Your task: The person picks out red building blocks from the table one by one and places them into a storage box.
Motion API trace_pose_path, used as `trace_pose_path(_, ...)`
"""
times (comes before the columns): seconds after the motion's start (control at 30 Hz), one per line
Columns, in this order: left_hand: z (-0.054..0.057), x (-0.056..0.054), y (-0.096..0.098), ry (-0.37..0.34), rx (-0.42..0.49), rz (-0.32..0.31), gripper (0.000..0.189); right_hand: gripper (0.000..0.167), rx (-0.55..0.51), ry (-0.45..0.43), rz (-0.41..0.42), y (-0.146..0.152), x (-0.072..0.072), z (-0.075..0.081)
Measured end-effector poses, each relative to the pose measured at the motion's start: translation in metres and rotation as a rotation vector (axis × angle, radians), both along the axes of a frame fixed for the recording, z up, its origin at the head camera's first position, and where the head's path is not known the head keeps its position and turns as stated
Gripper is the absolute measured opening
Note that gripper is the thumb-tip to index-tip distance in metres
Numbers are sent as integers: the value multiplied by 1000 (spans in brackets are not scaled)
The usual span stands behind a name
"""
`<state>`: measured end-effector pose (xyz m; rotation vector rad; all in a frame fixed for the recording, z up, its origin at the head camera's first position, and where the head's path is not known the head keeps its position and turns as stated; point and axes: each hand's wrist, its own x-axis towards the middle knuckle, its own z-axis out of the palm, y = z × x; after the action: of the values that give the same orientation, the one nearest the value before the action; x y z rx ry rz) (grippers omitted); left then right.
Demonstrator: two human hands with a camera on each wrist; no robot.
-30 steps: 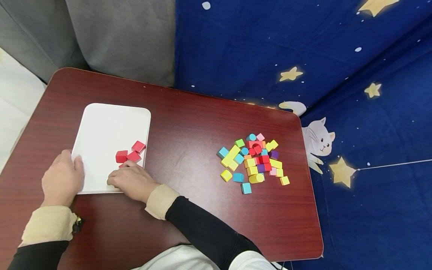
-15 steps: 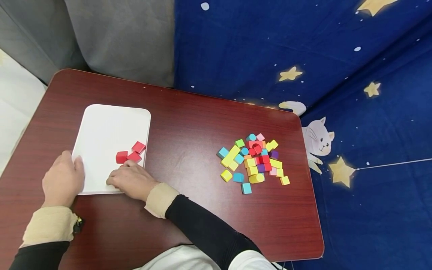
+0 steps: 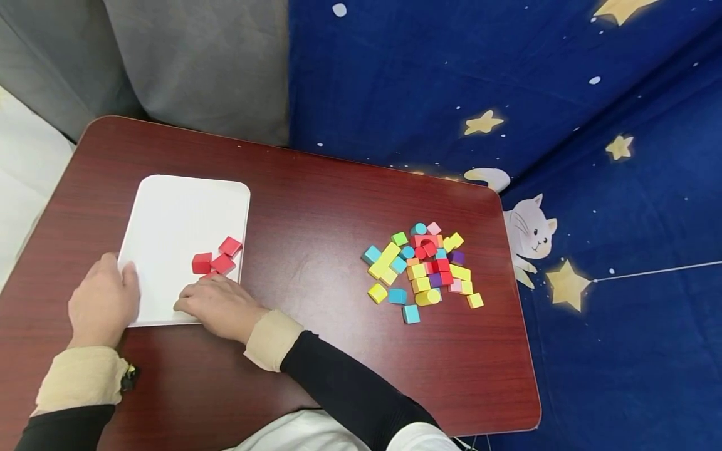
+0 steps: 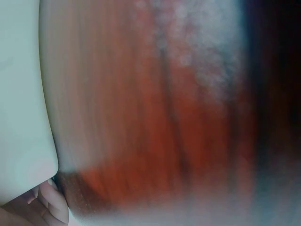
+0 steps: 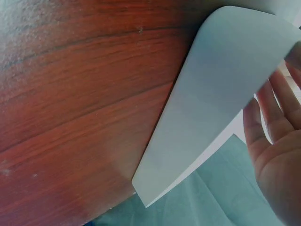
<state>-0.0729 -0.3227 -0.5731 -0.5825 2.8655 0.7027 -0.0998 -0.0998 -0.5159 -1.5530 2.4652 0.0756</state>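
A white tray lies on the table at the left. My left hand grips its near left rim, with the thumb over the edge and curled fingers at the tray's side in the left wrist view. Several red blocks sit in the tray's near right part. My right hand reaches over the near right corner, right beside these blocks, and partly covers one. In the right wrist view its fingers pass behind the tray wall, so the fingertips and anything between them are hidden.
A loose pile of coloured blocks, yellow, blue, red, purple, pink and green, lies on the right half of the brown table. A grey cloth and a blue starry curtain hang behind the far edge.
My right hand has shifted very slightly to the left over the tray. The left hand, the tray and the blocks stay practically where they were.
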Motion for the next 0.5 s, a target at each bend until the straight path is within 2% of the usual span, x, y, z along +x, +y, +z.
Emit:
trace_pose_path(0.2, 0, 1, 0, 7, 3, -6, 53, 29, -46, 0, -44, 14, 5, 2)
trace_pose_path(0.5, -1, 1, -2, 6, -2, -6, 53, 26, -207, -30, -131, 33, 14, 0)
